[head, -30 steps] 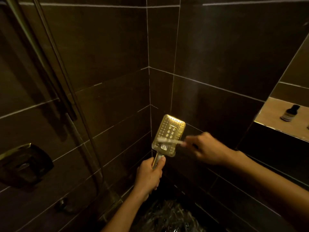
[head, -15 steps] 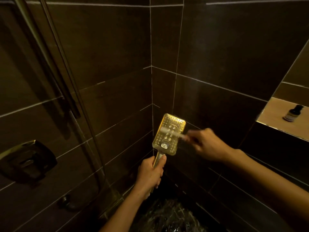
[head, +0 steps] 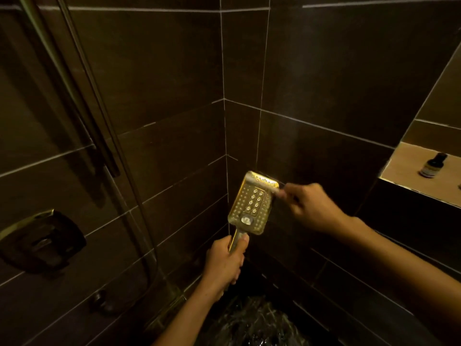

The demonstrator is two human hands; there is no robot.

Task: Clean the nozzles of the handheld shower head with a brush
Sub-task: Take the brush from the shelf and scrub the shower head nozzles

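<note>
A rectangular gold shower head (head: 250, 208) stands upright in the tiled corner, its nozzle face turned toward me. My left hand (head: 224, 264) grips its handle from below. My right hand (head: 311, 211) holds a small pale brush (head: 264, 184) by its handle. The bristle end lies across the top rows of nozzles, near the head's upper edge. The brush looks blurred.
Dark tiled walls meet in a corner behind the shower head. A shower rail and hose (head: 104, 146) run down the left wall above a dark valve plate (head: 42, 240). A lit niche at the right holds a small dark bottle (head: 432, 165). Wet dark floor (head: 254, 323) lies below.
The brush has travelled from the lower nozzles up the face to the top edge. My right hand rose with it. The left hand has kept its grip on the handle.
</note>
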